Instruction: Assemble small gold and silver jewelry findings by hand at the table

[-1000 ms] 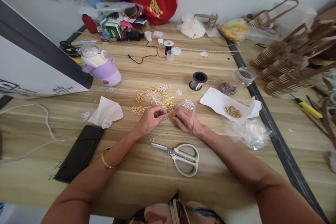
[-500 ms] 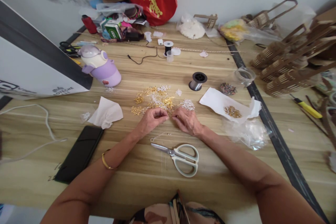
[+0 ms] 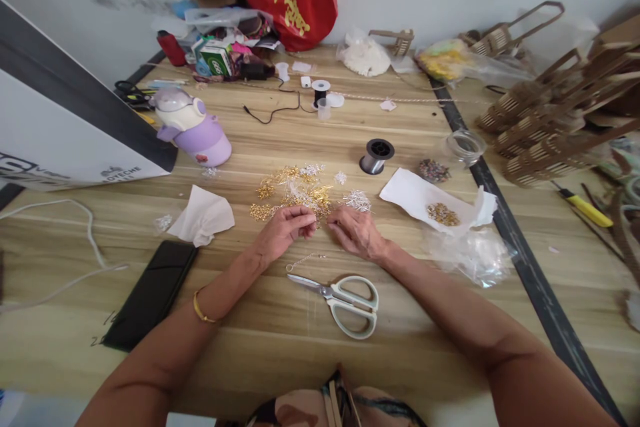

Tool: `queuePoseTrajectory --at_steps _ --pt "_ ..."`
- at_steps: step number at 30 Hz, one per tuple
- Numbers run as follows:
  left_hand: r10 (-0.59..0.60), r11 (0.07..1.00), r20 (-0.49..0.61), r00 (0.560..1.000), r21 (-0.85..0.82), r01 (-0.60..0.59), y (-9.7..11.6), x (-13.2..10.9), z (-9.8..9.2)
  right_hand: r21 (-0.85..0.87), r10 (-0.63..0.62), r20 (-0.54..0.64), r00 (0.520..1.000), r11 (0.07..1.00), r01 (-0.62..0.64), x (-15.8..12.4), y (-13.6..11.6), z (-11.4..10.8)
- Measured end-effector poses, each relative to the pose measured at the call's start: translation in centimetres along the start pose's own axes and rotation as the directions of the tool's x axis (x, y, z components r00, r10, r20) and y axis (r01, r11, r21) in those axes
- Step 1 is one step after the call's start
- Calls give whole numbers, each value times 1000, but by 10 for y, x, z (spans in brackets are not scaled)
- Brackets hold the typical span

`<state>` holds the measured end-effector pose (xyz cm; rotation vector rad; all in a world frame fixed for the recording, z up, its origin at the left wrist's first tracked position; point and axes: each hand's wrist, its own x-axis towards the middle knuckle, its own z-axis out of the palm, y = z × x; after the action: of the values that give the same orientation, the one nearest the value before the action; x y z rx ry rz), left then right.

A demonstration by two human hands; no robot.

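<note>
Pale wood tabletop [image 3: 280, 340] stands against a white wall, crowded with craft bits, and at its middle lies a heap of small gold and silver metal pieces [image 3: 293, 192]. Both hands work at the near edge of that heap, just beside each other.

The pieces are tiny and loose, so a nudge from a knuckle or wrist could, I judge, scatter them across the wood or mix the gold with the silver. A short chain [image 3: 305, 258] lies just below the hands and could be dragged off by a forearm. The scissors [image 3: 345, 299] lie close under the right wrist with their blades apart, where a wrist drawn back could catch them.

The left hand [image 3: 283, 230] is curled, thumb and fingertips pressed together on something too small to make out; a gold bangle [image 3: 203, 310] sits on that wrist. The right hand [image 3: 357, 231] lies knuckles up with its fingers bent down to the table at the heap's edge; its tips are hidden, so I cannot tell whether it holds anything.

Further out, a crumpled tissue [image 3: 203, 215] and a black phone [image 3: 153, 292] lie to the left, a spool of wire [image 3: 376, 155] behind, and a white paper [image 3: 415, 193] with more gold bits to the right, near a clear plastic bag [image 3: 473, 255]
</note>
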<state>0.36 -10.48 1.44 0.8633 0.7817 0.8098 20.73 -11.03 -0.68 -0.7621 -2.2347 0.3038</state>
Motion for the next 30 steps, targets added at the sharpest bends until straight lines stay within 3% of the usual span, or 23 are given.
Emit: queuePoseTrajectory --at_steps 8,30 --pt "-32 997 28 999 -75 34 0 -1 -1 4 -15 14 1000 1000 15 -1 3 1" --pt "-74 993 -3 997 -87 73 -2 1 -2 8 22 31 999 1000 -22 -2 2 1"
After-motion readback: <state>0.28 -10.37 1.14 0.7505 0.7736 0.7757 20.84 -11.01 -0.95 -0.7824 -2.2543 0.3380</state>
